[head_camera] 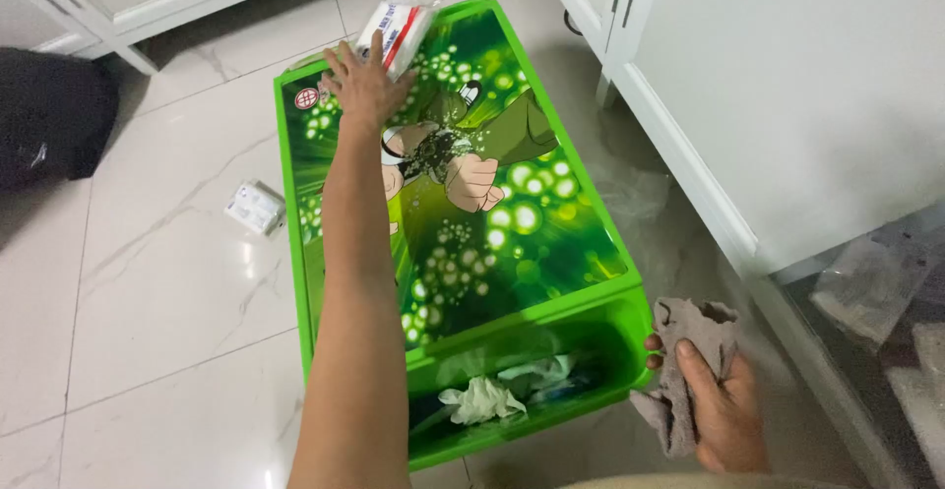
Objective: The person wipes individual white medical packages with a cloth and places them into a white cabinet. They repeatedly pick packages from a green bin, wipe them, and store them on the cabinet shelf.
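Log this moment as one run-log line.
left hand: on white plastic packet | right hand: gripping grey cloth | green plastic table: compartment open

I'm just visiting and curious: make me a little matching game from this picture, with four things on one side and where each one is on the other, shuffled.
Things:
1. grey rag
2. white packet with a red stripe
3. small white box
4. crumpled white cloth

Places:
A. on the tiled floor, left of the green table
B. in the green tray at the table's near end
C. bunched in the right hand
D. under the left hand, at the table's far edge

Pairs: 1-C, 2-D, 3-A, 4-B
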